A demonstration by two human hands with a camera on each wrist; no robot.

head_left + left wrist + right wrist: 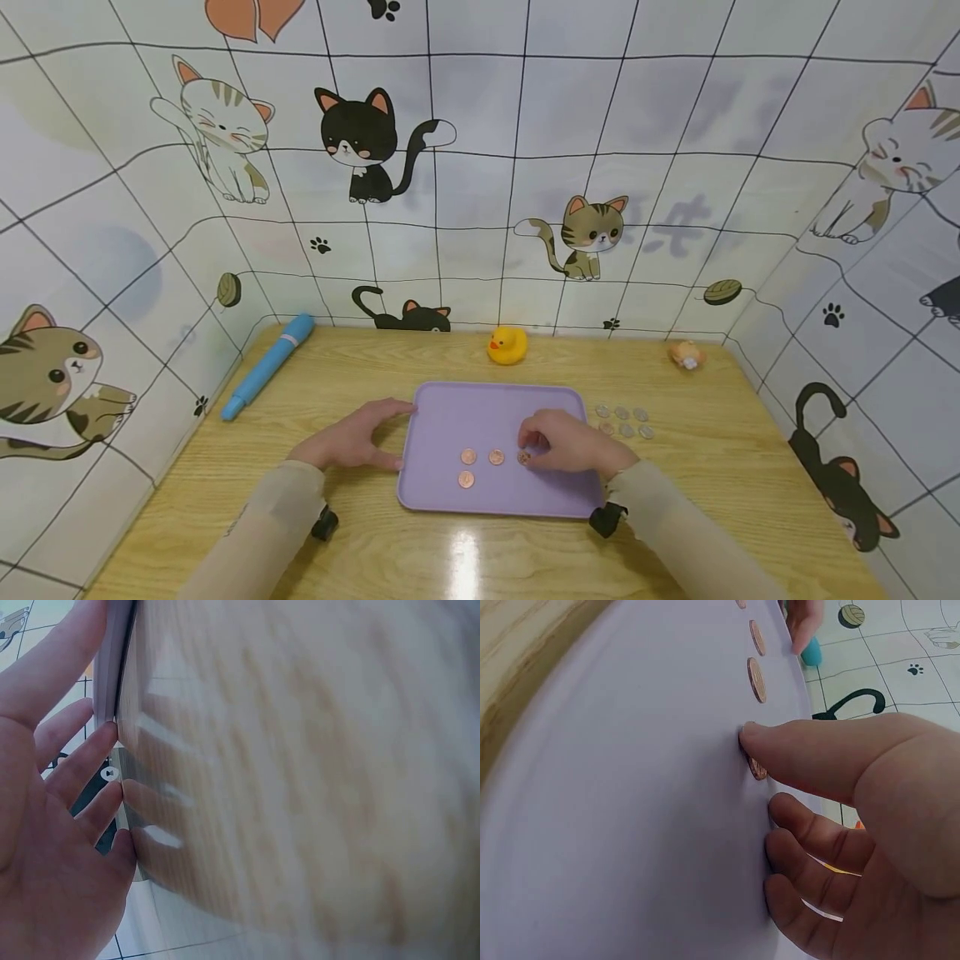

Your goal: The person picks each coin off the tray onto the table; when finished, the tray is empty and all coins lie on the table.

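Below centre in the frame, our right hand (pixel 566 442) pinches a copper coin (pixel 523 457) on the lilac tray (pixel 480 417), thumb and finger closed about it; three more copper coins (pixel 497 457) lie to its left. Our left hand (pixel 352 437), fingers spread and gripping nothing, touches the tray's left rim. Silver coins (pixel 622 412) sit on the worktop (pixel 712 467), just right of the tray.

The tray (pixel 450 417) is plain lilac, its coins (pixel 497 457) coppery, the tabletop (pixel 367 542) wood-grained tan.
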